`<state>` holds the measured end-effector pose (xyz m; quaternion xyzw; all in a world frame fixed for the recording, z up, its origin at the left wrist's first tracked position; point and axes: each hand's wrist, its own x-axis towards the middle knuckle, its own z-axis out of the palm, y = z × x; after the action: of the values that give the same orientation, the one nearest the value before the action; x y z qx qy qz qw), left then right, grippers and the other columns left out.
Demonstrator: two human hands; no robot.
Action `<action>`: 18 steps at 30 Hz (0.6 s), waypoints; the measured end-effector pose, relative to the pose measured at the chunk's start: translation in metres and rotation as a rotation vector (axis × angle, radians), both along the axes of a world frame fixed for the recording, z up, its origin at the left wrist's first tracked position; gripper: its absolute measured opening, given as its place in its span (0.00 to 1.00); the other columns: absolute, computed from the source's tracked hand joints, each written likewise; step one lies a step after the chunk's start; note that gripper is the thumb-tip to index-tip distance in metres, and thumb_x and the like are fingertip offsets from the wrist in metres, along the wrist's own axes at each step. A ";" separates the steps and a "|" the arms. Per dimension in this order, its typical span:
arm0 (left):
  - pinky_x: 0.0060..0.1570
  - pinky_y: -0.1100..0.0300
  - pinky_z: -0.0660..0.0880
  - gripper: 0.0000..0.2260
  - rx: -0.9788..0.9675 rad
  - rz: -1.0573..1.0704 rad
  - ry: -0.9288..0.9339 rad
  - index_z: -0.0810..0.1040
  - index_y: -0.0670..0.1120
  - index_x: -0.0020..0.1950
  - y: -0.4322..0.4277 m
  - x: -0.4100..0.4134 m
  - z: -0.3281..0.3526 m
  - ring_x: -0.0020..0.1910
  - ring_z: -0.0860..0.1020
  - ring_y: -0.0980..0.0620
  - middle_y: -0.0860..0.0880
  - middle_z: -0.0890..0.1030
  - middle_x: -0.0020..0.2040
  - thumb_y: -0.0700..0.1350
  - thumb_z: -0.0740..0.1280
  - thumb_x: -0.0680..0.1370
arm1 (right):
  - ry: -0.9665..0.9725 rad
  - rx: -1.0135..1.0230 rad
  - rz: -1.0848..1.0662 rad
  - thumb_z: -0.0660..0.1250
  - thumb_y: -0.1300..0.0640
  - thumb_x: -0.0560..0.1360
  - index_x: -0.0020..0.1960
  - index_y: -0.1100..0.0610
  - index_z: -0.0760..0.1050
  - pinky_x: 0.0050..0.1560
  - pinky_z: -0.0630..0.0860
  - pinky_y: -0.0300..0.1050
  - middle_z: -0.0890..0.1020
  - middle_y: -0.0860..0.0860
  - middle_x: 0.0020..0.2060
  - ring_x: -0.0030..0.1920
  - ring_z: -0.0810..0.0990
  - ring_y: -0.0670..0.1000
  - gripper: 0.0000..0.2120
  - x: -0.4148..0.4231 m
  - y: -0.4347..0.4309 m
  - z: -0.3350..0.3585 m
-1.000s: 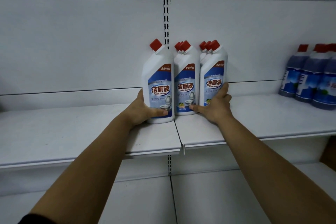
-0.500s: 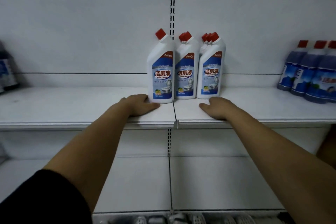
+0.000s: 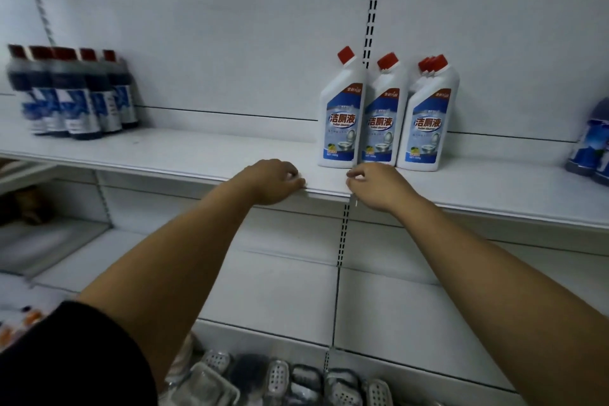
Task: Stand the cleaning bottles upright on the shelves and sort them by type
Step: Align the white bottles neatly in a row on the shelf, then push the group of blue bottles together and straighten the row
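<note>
My left hand (image 3: 276,180) and right hand (image 3: 376,187) rest loosely curled on the shelf's (image 3: 197,150) front edge, near each other, holding nothing. White toilet cleaner bottles (image 3: 382,122) stand upright just behind them; dark blue bottles (image 3: 74,97) stand far left.

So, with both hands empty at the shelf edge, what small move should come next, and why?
Probably reach the left hand toward the dark blue bottles at the left end of the shelf. The white toilet cleaner bottles already stand upright together, the right hand is empty too, and more dark bottles sit far right, so that type looks split.
</note>
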<state>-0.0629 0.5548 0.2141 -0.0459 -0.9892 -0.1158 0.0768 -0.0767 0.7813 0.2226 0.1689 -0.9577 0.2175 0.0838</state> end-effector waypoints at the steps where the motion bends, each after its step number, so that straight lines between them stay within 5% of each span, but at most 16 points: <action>1: 0.65 0.50 0.71 0.23 -0.008 0.010 -0.004 0.74 0.47 0.70 -0.005 0.006 0.002 0.65 0.74 0.45 0.45 0.77 0.68 0.59 0.58 0.82 | 0.008 -0.002 0.028 0.61 0.50 0.79 0.68 0.52 0.75 0.62 0.71 0.47 0.76 0.53 0.67 0.64 0.75 0.54 0.18 0.003 -0.011 0.001; 18: 0.65 0.50 0.71 0.20 -0.105 0.198 0.063 0.77 0.49 0.67 -0.212 0.079 0.030 0.64 0.74 0.46 0.49 0.78 0.67 0.59 0.58 0.82 | 0.142 0.041 0.158 0.60 0.49 0.78 0.68 0.50 0.73 0.59 0.74 0.48 0.77 0.50 0.65 0.64 0.74 0.53 0.20 0.030 -0.235 0.023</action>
<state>0.0157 0.3427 0.2438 0.0446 -0.9907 -0.0542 0.1163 -0.0470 0.5463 0.2457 0.2606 -0.9373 0.1913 0.1303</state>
